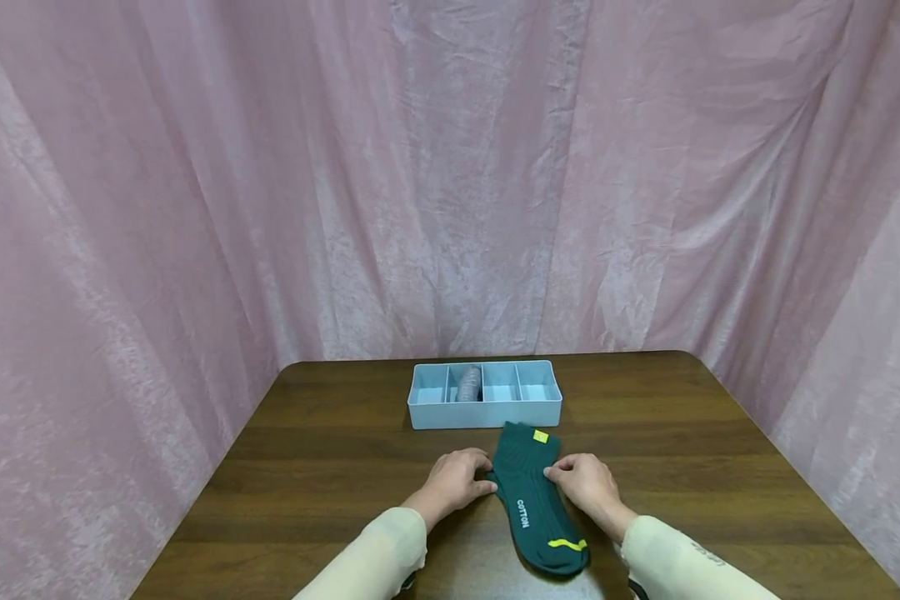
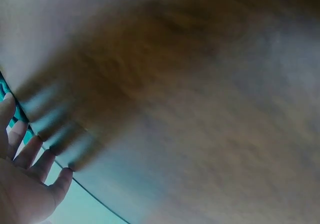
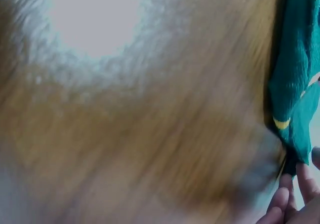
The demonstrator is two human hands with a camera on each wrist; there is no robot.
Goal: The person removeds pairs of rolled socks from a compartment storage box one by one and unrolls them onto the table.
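A dark green ankle sock [image 1: 534,492] lies flat on the table, its ribbed cuff toward the box and its toe toward me. It bears white "COTTON" lettering, a yellow tag at the cuff and a yellow stripe at the toe. At its left edge, by the heel, my left hand [image 1: 457,479] rests with thumb and fingertips apart; the left wrist view shows those fingers spread and fairly straight. My right hand [image 1: 587,486] pinches the sock's right edge between thumb and fingertips. In the right wrist view, part of the green sock [image 3: 292,78] shows beyond the fingertips.
Just beyond the cuff stands a light blue box [image 1: 487,415] with several compartments in a row. One of them, second from the left, contains a grey rolled item [image 1: 468,384]. The wooden table [image 1: 330,467] ends at a pink curtain [image 1: 487,183] behind.
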